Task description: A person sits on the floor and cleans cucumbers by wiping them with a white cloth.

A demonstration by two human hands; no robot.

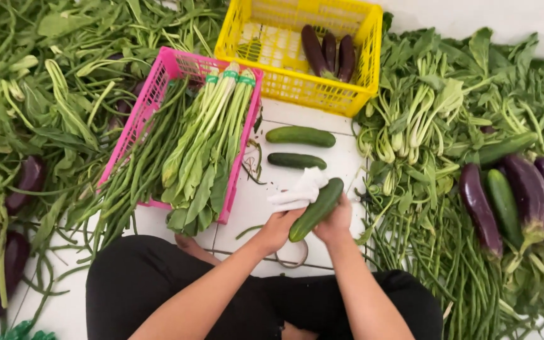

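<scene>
My right hand [337, 224] grips a green cucumber [316, 209] held at a slant over the white floor. My left hand [278, 228] holds a white cloth [298, 191] against the cucumber's upper side. Two more cucumbers [300, 136] [296, 160] lie on the floor just beyond my hands. A pink basket [152, 94] to the left carries long beans and tied bundles of leafy greens [206, 145]. A yellow basket [297, 82] at the back has three dark purple eggplants [330, 53] in it.
Heaps of leafy greens [45, 82] cover the floor on the left, with eggplants [26, 179] among them. On the right lie more greens [448, 94], long beans [448, 264], several eggplants [527, 195] and a cucumber [504, 204]. My black-trousered legs [133, 283] fill the bottom.
</scene>
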